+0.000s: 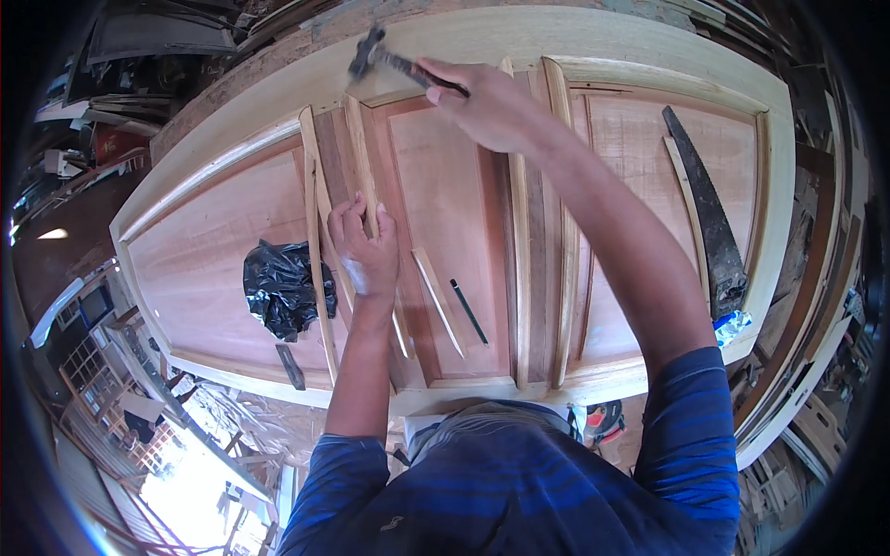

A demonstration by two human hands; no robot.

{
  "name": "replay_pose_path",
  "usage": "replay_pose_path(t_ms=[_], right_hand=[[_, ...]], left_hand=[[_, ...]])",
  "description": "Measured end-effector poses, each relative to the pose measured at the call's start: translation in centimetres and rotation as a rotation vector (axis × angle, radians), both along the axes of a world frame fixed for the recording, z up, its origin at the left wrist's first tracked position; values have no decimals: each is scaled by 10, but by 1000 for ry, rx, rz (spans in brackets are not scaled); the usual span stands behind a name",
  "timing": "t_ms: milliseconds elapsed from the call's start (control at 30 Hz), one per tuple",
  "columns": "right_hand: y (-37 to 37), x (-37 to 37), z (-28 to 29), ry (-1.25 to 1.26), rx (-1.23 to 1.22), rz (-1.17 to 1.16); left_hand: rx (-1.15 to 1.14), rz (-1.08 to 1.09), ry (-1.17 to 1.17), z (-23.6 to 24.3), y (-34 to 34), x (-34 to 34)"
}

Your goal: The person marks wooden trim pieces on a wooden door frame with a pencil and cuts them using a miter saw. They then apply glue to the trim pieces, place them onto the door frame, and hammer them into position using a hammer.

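A large panelled wooden door [519,32] lies flat in front of me. My right hand [482,104] is closed round the handle of a hammer [408,69], whose head is over the door's far rail. Its head is slightly blurred. Lower and to the left, my left hand [366,250] grips a narrow wooden strip [360,139] between thumb and fingers. That strip runs along an upright of the door, left of the middle panel. Another loose strip [317,232] lies just left of this hand.
A black plastic bag [283,287] rests on the left panel. The middle panel bears a short strip [438,301] and a dark pencil [468,310]. A handsaw [709,213] lies on the right panel beside a thin strip [686,204]. Stacked timber [820,296] stands beyond the right edge.
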State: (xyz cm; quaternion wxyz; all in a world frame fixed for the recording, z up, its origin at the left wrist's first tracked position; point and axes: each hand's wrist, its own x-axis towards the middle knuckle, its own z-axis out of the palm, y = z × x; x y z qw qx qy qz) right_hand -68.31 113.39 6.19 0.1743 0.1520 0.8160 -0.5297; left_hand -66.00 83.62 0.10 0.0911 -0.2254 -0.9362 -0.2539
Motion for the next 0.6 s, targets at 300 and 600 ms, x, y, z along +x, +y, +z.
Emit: replay_pose_path(t_ms=[300,600], right_hand=[[-15,9,-8,81,-90,-111],[-4,6,-11,32,-27,-54]], left_hand=[[65,85,-65,-3,8,4],[82,67,-38,-9,5,4]])
